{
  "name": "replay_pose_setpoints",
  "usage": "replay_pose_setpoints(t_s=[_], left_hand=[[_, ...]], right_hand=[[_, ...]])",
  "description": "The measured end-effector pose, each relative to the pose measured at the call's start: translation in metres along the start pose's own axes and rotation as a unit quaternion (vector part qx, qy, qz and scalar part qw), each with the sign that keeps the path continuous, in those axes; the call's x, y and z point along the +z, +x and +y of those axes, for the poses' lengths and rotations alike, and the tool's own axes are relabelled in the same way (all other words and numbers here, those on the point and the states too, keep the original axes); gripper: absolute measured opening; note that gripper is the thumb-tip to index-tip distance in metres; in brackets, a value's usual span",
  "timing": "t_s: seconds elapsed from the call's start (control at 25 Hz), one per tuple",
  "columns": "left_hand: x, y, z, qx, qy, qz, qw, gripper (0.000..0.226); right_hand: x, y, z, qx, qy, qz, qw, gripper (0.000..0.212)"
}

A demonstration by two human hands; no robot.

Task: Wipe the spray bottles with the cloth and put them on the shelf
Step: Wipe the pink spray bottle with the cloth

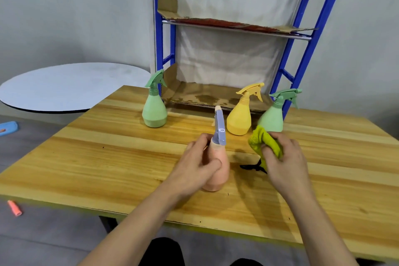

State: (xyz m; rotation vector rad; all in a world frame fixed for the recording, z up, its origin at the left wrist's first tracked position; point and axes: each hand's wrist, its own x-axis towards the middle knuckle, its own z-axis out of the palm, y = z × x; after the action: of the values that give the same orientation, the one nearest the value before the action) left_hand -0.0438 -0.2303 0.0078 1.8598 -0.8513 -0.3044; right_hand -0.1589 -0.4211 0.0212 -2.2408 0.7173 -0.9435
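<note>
1. The left hand (199, 163) curls its fingers and thumb round the body of the pink spray bottle (217, 170), holding it upright near the middle of the wooden table (108, 168); whether its base touches the wood is hard to tell.
2. The right hand (285, 160) grips the bunched yellow-green cloth (264, 141), just right of the pink bottle and apart from it.
3. Farther back stand three more bottles: a green spray bottle (154, 107) on the left, a yellow spray bottle (240, 115) beyond the cloth, and a second green bottle (275, 114) just right of it.
4. The blue shelf (302, 36), lined with cardboard (194, 93), rises at the table's far edge.
5. A round grey table (64, 86) sits far left.
</note>
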Motion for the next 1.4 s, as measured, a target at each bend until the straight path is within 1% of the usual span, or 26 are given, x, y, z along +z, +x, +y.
replay_pose_setpoints(t_s=[0.04, 0.08, 0.12, 0.16, 0.2, 0.24, 0.28, 0.32, 0.36, 0.4, 0.44, 0.48, 0.52, 0.6, 0.64, 0.68, 0.76, 0.84, 0.92, 1.0, 1.08, 1.16, 1.28, 1.32, 1.4], left_hand=[[0.004, -0.002, 0.006, -0.009, 0.0, 0.011, 1.0, 0.057], [0.008, -0.005, 0.014, -0.018, -0.002, 0.044, 0.999, 0.065], [0.012, -0.008, 0.019, -0.019, -0.006, 0.092, 0.996, 0.069], [0.015, -0.011, 0.022, -0.005, -0.009, 0.14, 0.99, 0.066], [0.016, -0.012, 0.02, 0.021, -0.011, 0.183, 0.983, 0.056], [0.013, -0.013, 0.016, 0.052, -0.012, 0.207, 0.977, 0.041], [0.008, -0.013, 0.012, 0.076, -0.014, 0.211, 0.974, 0.026], [0.002, -0.013, 0.01, 0.086, -0.011, 0.196, 0.977, 0.016], [-0.003, -0.014, 0.008, 0.084, -0.003, 0.168, 0.982, 0.015], [-0.006, -0.016, 0.009, 0.07, 0.002, 0.137, 0.988, 0.023], [-0.005, -0.018, 0.012, 0.046, 0.008, 0.125, 0.991, 0.036], [-0.001, -0.018, 0.015, 0.023, 0.02, 0.134, 0.99, 0.049], [0.005, -0.018, 0.02, 0.011, 0.032, 0.161, 0.986, 0.056], [0.014, -0.015, 0.025, 0.012, 0.045, 0.203, 0.978, 0.051], [0.015, -0.012, 0.024, 0.014, 0.042, 0.2, 0.979, 0.046], [0.012, -0.008, 0.019, 0.017, 0.034, 0.181, 0.983, 0.041], [0.0, -0.001, 0.007, 0.031, 0.006, 0.117, 0.993, 0.035], [-0.015, 0.004, 0.001, 0.053, -0.031, 0.065, 0.996, 0.032], [-0.022, 0.009, -0.001, 0.068, -0.05, 0.045, 0.995, 0.036], [-0.02, 0.009, -0.001, 0.085, -0.061, 0.055, 0.993, 0.034], [-0.012, 0.006, -0.005, 0.11, -0.068, 0.096, 0.987, 0.024], [-0.008, 0.004, -0.007, 0.127, -0.077, 0.12, 0.982, 0.015], [-0.007, 0.004, -0.011, 0.136, -0.07, 0.102, 0.983, 0.012], [-0.007, 0.005, -0.013, 0.137, -0.065, 0.096, 0.984, 0.013], [-0.004, 0.004, -0.016, 0.148, -0.057, 0.101, 0.982, 0.018]], right_hand=[[0.002, -0.001, -0.003, -0.003, 0.013, -0.003, 1.0, 0.032], [0.004, -0.003, -0.005, -0.002, 0.022, -0.003, 1.0, 0.032], [0.006, -0.006, -0.006, 0.003, 0.029, -0.005, 1.0, 0.032], [0.009, -0.01, -0.005, 0.007, 0.032, -0.008, 0.999, 0.032], [0.01, -0.014, -0.005, 0.01, 0.033, -0.012, 0.999, 0.033], [0.01, -0.016, -0.005, 0.011, 0.036, -0.015, 0.999, 0.032], [0.009, -0.017, -0.004, 0.013, 0.044, -0.013, 0.999, 0.032], [0.007, -0.016, -0.004, 0.017, 0.056, -0.007, 0.998, 0.031], [0.005, -0.014, -0.004, 0.023, 0.067, 0.0, 0.997, 0.031], [0.004, -0.012, -0.004, 0.028, 0.075, 0.007, 0.997, 0.03], [0.005, -0.01, -0.004, 0.029, 0.08, 0.013, 0.996, 0.029], [0.006, -0.01, -0.006, 0.029, 0.084, 0.015, 0.996, 0.029], [0.008, -0.01, -0.007, 0.027, 0.087, 0.013, 0.996, 0.029], [0.012, -0.014, -0.008, 0.019, 0.091, 0.002, 0.996, 0.03], [0.013, -0.016, -0.007, 0.015, 0.095, -0.003, 0.995, 0.03], [0.012, -0.017, -0.006, 0.011, 0.101, -0.004, 0.995, 0.031], [0.007, -0.015, -0.004, 0.005, 0.127, 0.006, 0.992, 0.033], [0.0, -0.012, -0.002, 0.002, 0.177, 0.019, 0.984, 0.031], [-0.003, -0.01, -0.004, -0.015, 0.219, 0.033, 0.975, 0.031], [-0.001, -0.013, -0.013, -0.043, 0.257, 0.038, 0.965, 0.034], [0.01, -0.022, -0.024, -0.071, 0.292, 0.021, 0.953, 0.034], [0.025, -0.028, -0.031, -0.088, 0.298, -0.01, 0.95, 0.038], [0.029, -0.016, -0.036, -0.057, 0.291, -0.041, 0.954, 0.044], [0.026, -0.007, -0.036, -0.049, 0.29, -0.068, 0.953, 0.043], [0.019, 0.003, -0.037, -0.068, 0.28, -0.128, 0.949, 0.032]])
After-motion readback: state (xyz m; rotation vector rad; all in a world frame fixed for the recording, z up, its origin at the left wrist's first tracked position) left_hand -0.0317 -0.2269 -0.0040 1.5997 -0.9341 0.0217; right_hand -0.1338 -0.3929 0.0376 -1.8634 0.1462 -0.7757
